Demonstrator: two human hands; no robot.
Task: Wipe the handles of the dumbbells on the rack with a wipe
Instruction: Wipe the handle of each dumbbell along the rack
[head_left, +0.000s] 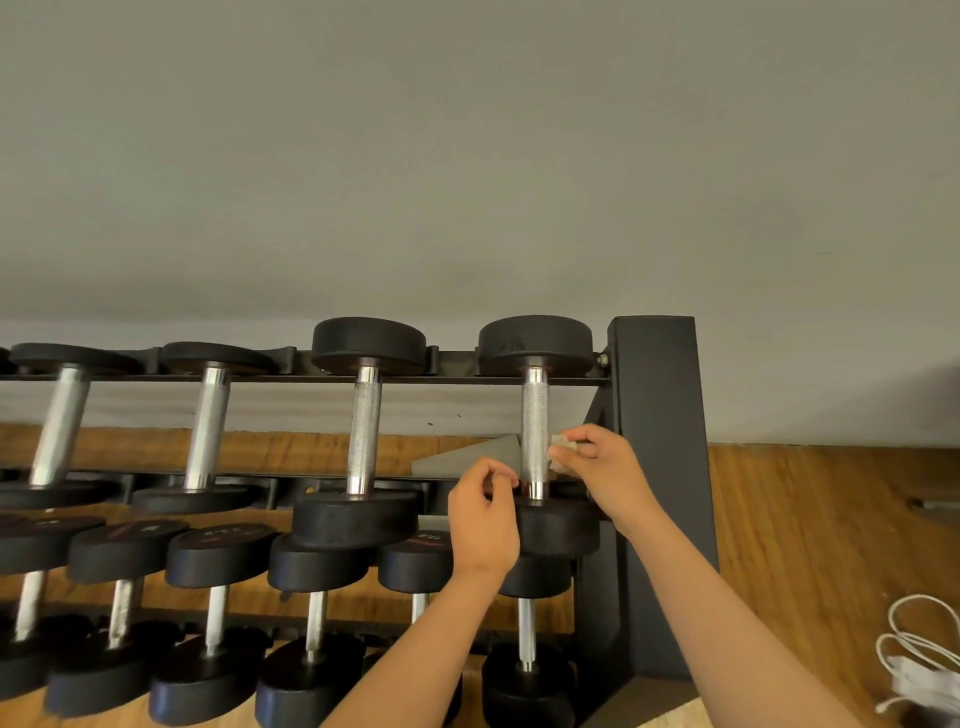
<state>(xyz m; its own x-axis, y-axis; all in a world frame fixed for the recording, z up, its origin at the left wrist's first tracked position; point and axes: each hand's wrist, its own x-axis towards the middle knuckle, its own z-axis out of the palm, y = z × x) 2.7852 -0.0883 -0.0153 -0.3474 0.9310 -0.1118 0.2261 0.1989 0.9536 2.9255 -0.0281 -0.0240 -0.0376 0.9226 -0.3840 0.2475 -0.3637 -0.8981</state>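
Note:
A black rack (654, 415) carries two rows of black dumbbells with silver handles. The rightmost dumbbell of the upper row has a knurled handle (535, 415). My right hand (597, 467) pinches a small grey-white wipe (561, 452) against the right side of that handle, near its lower end. My left hand (483, 514) hovers just left of the same handle with its fingers curled and its fingertips together; I cannot tell whether it holds anything. The neighbouring handle (365, 431) stands to the left.
More dumbbells fill the lower row (311, 618) below my hands. A grey wall rises behind the rack. The wooden floor (810, 545) extends to the right, with a coiled white cable (914, 660) lying at the lower right.

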